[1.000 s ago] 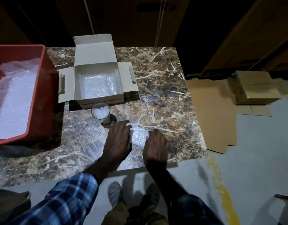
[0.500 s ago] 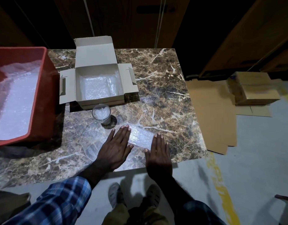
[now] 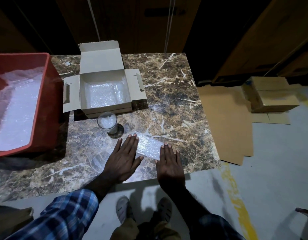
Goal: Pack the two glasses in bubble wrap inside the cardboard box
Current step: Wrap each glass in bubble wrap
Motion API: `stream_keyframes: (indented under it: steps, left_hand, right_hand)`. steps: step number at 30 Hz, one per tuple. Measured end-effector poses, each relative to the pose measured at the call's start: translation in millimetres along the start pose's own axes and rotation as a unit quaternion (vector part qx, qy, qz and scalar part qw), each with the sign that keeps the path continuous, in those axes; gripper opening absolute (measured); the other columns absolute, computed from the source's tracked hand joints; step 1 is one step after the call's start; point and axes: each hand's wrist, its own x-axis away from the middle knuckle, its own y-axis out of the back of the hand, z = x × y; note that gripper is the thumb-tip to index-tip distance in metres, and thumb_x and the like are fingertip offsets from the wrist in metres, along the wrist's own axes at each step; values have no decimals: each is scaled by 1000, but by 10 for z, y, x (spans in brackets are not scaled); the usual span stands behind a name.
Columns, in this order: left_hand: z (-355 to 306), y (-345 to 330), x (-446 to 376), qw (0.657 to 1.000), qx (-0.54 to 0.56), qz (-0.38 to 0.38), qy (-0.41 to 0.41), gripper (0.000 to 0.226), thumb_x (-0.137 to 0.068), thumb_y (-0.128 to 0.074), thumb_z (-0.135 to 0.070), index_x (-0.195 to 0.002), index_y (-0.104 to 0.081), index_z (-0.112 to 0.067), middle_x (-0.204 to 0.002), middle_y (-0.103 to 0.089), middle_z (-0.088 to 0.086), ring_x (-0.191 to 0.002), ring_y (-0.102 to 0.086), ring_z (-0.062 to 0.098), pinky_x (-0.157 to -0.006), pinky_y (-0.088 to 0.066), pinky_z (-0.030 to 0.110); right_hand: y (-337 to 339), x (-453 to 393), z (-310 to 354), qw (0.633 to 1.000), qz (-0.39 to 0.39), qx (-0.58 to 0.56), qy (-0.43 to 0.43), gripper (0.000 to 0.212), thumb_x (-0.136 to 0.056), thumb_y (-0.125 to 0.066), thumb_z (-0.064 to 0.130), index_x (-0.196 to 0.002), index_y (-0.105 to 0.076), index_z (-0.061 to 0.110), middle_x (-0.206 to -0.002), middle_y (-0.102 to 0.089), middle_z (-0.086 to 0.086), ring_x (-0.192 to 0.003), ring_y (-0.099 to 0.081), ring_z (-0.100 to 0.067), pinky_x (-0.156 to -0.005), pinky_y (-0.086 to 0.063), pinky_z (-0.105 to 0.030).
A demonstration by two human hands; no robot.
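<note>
A clear sheet of bubble wrap [image 3: 149, 146] lies flat on the marble table [image 3: 175, 94] near its front edge. My left hand [image 3: 123, 156] and my right hand [image 3: 169, 163] press flat on it with straight fingers, one on each side. A drinking glass [image 3: 107, 122] with bubble wrap stuffed inside stands upright just beyond my left fingertips. Behind the glass sits the open cardboard box [image 3: 104, 89], lid and side flaps spread. Inside it lies a bubble-wrapped bundle [image 3: 104, 96], with what looks like a glass inside.
A red plastic crate [image 3: 45, 104] holding sheets of bubble wrap occupies the table's left end. On the floor to the right lie flattened cardboard [image 3: 224, 125] and stacked closed boxes [image 3: 271, 94]. My feet stand below the table's front edge.
Both hands went from curled over the sheet to flat with fingers spread, sliding forward along the bubble wrap. The glass and box stayed where they were.
</note>
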Motion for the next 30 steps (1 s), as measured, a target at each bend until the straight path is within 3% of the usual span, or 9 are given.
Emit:
stream_keyframes:
  steps: [3,6,11,14,18,21,24,30]
  left_hand:
    - [7,49,-10,1000,13,-22,-10,70,-104,-28,-54,-158,-22,-8,-166,-17,11,-155,-7,22,-124,-9,46]
    - [-14,113,-54,995,6,-74,-70,58,-103,-42,-43,-152,-38,-12,-161,-31,11,-153,-18,27,-123,-17,49]
    - [-56,5,-148,978,14,-130,-162,36,-101,-54,-32,-130,-63,-13,-144,-55,10,-140,-43,30,-117,-31,48]
    - [-103,-57,-187,974,42,-155,-158,32,-99,-58,-30,-121,-69,-10,-130,-65,9,-124,-58,31,-108,-42,44]
    - [-136,-67,-199,972,53,-176,-149,30,-97,-61,-28,-117,-70,-7,-124,-68,10,-115,-62,30,-102,-47,41]
    - [-132,-43,-200,968,60,-191,-149,28,-96,-63,-26,-115,-70,-5,-121,-69,11,-112,-63,30,-101,-47,42]
    - [-122,-7,-199,966,60,-198,-155,28,-94,-64,-25,-113,-71,-5,-119,-70,11,-110,-63,28,-99,-48,42]
    - [-90,58,-193,972,77,-181,-129,22,-87,-71,-20,-106,-72,-10,-111,-73,6,-106,-65,23,-96,-44,39]
  right_hand:
    - [-20,-46,-49,1000,4,-19,21,44,-107,-33,18,-144,-51,4,-148,-47,-23,-138,-46,-37,-113,-36,-56]
    - [-55,-63,-125,996,-7,-19,84,45,-99,-37,7,-139,-57,8,-144,-53,-20,-137,-48,-37,-113,-36,-56]
    - [-75,-120,-263,989,-14,-40,142,50,-103,-26,19,-121,-70,3,-130,-66,-15,-125,-59,-38,-111,-31,-53]
    - [-27,-174,-362,989,-18,-54,138,44,-96,-36,22,-114,-72,4,-125,-69,-15,-121,-62,-38,-110,-30,-52]
    - [49,-258,-443,989,-38,-91,115,30,-91,-52,15,-109,-74,4,-121,-70,-14,-119,-63,-34,-110,-35,-49]
    - [105,-265,-390,984,-16,-115,132,36,-95,-52,24,-120,-70,6,-129,-67,-12,-127,-58,-30,-113,-33,-48]
    - [79,-291,-378,982,-32,-115,144,29,-93,-53,15,-109,-74,3,-123,-69,-15,-122,-62,-33,-111,-35,-46]
    - [69,-351,-344,980,-27,-193,48,13,-89,-63,1,-98,-73,3,-107,-73,-13,-108,-63,-31,-104,-43,-43]
